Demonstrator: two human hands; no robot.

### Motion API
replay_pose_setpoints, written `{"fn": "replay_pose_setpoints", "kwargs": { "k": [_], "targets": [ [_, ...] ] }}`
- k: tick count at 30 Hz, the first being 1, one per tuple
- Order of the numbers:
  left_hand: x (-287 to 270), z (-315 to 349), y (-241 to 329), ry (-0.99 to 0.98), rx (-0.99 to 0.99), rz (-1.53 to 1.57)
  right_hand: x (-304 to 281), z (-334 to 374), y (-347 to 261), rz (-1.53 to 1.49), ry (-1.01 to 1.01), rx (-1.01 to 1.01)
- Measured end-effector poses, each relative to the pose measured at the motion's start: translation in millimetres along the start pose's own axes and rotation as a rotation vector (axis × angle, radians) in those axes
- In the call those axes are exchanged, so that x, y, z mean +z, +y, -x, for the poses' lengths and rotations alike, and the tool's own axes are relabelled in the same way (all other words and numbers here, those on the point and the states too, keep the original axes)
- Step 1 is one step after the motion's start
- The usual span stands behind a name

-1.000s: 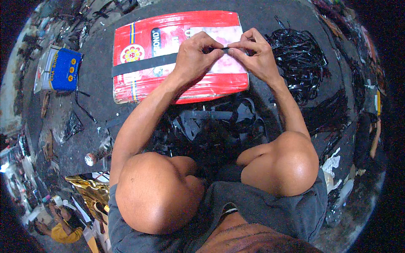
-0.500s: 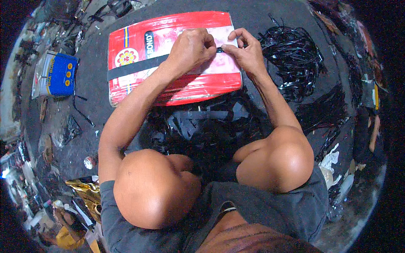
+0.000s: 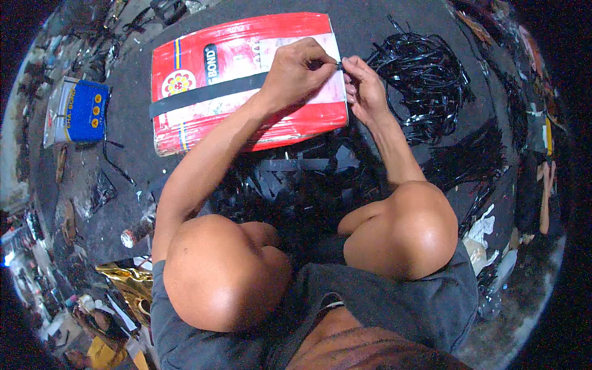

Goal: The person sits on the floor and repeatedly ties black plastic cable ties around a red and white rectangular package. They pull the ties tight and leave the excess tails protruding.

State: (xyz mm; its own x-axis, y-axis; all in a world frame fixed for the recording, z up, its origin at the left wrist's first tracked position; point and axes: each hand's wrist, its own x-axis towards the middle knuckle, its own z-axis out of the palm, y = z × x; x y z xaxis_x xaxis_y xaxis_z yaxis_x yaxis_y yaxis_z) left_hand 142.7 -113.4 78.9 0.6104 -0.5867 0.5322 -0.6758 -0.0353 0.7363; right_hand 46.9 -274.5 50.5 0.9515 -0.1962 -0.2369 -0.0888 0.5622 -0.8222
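A red and white panel (image 3: 296, 127), curved and printed with a flower, lies in front of me. A flat black strip (image 3: 206, 93) runs across it from its left edge and passes under my left hand (image 3: 300, 66). The thumb and forefinger of that hand pinch the strip close to the panel's right edge. Just past that edge, my right hand (image 3: 368, 88) has its thumb and fingertips closed on the strip's small dark end. The two hands' fingertips nearly meet there. Part of the strip is hidden behind my left hand.
Right of the panel lies a tangled heap of thin shiny black strips (image 3: 425, 86). More black scraps (image 3: 290, 191) cover the ground between my knees and the panel. To the left stand a blue and white container (image 3: 87, 112) and a small bottle-like thing (image 3: 137, 231). Gold foil (image 3: 126, 280) lies beside my left knee.
My left hand has slid right along the strip to the panel's right edge. The right hand's fingers have drawn together at the strip's end. In view, the panel sits slightly further left.
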Motion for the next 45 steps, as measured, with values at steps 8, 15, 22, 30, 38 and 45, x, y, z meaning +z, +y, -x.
{"fn": "replay_pose_setpoints", "kwargs": {
  "k": [8,15,22,30,38,45],
  "targets": [
    [4.6,-2.5,-3.2,-0.008,0.014,-0.017,7.6,-28.2,-35.4,0.912,0.247,-0.348],
    [1.9,0.9,-6.4,-0.003,-0.008,0.008,3.3,-53.3,-14.9,1.241,0.366,-0.588],
    [10.3,-2.9,-1.4,-0.029,-0.001,0.073,-167.4,-57.7,83.5,1.965,0.451,-0.252],
    [3.3,2.7,-3.6,-0.011,0.000,0.036,-103.4,-58.1,4.9,1.086,0.445,-0.441],
    [4.0,-0.2,-8.1,-0.006,0.083,0.000,-24.6,-61.6,4.8,1.218,0.203,-0.853],
    [3.0,0.8,-4.2,-0.030,0.038,-0.021,-114.6,-70.0,81.0,1.134,0.376,-0.502]
  ]
}}
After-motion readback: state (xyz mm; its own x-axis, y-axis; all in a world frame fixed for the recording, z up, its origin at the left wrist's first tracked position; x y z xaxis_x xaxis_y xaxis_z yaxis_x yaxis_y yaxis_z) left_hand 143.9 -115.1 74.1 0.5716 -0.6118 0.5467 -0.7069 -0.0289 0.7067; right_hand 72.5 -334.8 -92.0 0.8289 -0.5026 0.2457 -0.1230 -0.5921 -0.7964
